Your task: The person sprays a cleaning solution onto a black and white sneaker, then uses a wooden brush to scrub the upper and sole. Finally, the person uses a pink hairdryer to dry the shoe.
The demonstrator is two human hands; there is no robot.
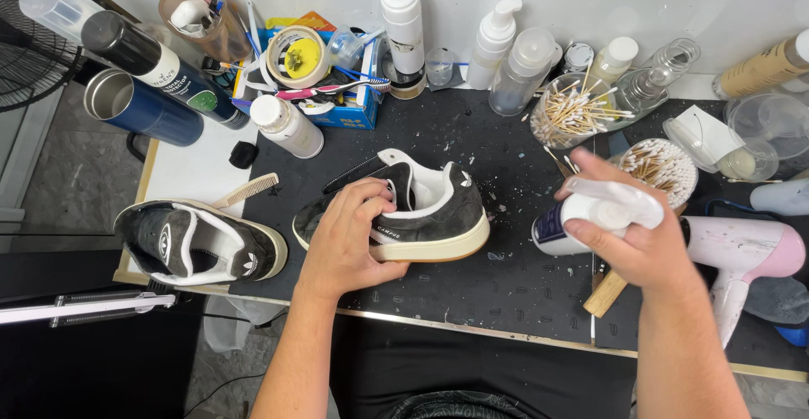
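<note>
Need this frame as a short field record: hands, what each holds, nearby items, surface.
left hand: left hand rests on the black suede sneaker, gripping its upper from the side
right hand: right hand grips a white spray bottle, nozzle toward the sneaker
sneaker pose: on its side edge, cream sole facing the camera
second shoe: matching sneaker at left, untouched
nearby: pink hair dryer, cotton swab cups, wooden comb
surface: black mat
</note>
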